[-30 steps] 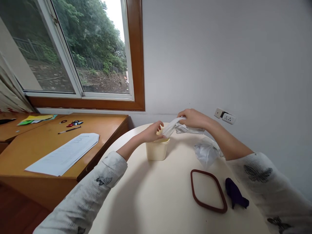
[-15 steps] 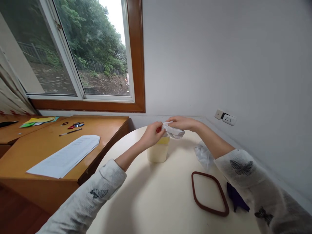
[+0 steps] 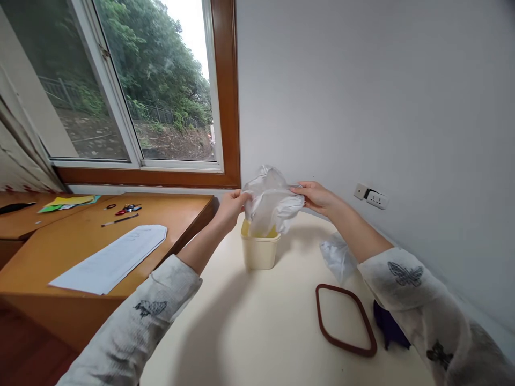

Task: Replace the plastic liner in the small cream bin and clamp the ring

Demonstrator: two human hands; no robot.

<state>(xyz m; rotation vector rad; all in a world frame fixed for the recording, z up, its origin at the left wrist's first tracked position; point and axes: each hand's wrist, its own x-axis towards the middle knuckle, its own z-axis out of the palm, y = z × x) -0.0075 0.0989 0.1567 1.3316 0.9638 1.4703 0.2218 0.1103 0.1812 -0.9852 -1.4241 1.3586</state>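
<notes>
Bag (image 3: 269, 199) now spread btwn hands vs bunched a moment ago, so prob. opened out enough to work w/ above bin (image 3: 259, 253). L hand (image 3: 234, 207) pinches one side, R hand (image 3: 317, 197) the other; lower folds at bin mouth, can't tell if inside.

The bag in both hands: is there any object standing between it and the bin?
Nothing visible. The bag, held by the left hand and right hand, hangs at the open top of the bin; the frame lies off to the right.
</notes>
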